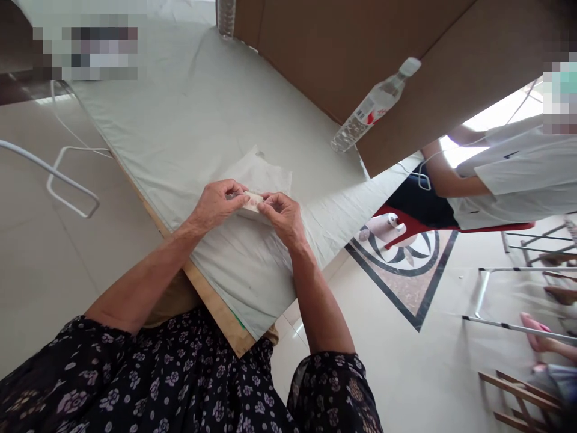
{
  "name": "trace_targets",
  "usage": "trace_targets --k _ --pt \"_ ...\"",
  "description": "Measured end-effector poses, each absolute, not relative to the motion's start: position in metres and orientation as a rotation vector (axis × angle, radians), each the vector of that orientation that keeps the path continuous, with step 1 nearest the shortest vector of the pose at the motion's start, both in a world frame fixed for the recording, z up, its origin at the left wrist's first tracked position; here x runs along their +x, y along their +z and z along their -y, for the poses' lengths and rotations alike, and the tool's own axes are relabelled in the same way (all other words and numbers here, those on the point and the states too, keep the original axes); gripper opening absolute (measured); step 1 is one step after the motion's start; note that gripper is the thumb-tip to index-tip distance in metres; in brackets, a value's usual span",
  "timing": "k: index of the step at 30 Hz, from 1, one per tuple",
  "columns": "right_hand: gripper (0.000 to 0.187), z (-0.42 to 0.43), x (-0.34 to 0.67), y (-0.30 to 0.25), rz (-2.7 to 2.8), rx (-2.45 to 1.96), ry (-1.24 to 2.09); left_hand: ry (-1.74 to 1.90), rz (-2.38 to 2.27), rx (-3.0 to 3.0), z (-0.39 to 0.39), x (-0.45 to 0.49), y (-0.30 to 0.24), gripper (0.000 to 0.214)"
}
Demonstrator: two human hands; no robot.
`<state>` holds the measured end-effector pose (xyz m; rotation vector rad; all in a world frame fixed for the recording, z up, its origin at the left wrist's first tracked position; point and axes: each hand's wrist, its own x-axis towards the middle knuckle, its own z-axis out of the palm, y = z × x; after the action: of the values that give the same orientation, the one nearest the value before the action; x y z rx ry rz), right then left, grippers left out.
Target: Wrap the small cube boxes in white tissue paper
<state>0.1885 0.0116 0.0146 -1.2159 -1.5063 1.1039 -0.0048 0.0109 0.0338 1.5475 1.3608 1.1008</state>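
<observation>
Near the table's front corner, my left hand (222, 201) and my right hand (283, 215) hold a small pale box-like block (253, 199) between them. Fingers and thumbs of both hands are closed on its two ends, the thumbs over its upper face. Faint reddish marks show on that face, too small to read. Behind the block lies a thin, crumpled whitish sheet (270, 172) on the cloth-covered table (180, 120). My palms and the underside of the block are hidden.
A clear plastic bottle (372, 111) with a white cap stands beside a large brown cardboard panel (324, 60). Another clear bottle (225, 18) is at the back. A person in a white shirt (518, 168) sits at the right. The table's wooden edge (211, 307) shows in front.
</observation>
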Motion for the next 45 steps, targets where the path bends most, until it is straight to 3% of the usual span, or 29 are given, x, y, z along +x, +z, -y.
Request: trace_targets --k 17,26,33,38,45 --pt "0.024 0.003 0.181 0.012 1.563 -1.265 0.884 1.301 -1.379 1.521 -0.001 0.002 0.012 0.018" --pt "0.021 0.0 0.181 0.003 1.603 -1.319 0.85 1.177 -1.446 1.556 -0.001 0.001 0.02 0.016" --pt "0.02 0.026 0.187 0.029 1.875 -1.378 0.056 1.123 -1.483 1.529 -0.002 0.002 0.024 0.017" --pt "0.025 0.032 0.173 0.028 2.319 -1.185 0.066 1.076 -1.527 1.553 -0.001 -0.002 0.028 0.022" --pt "0.021 0.022 0.166 0.028 2.461 -1.251 -0.012 0.94 -1.614 1.603 0.007 -0.036 0.032 0.032"
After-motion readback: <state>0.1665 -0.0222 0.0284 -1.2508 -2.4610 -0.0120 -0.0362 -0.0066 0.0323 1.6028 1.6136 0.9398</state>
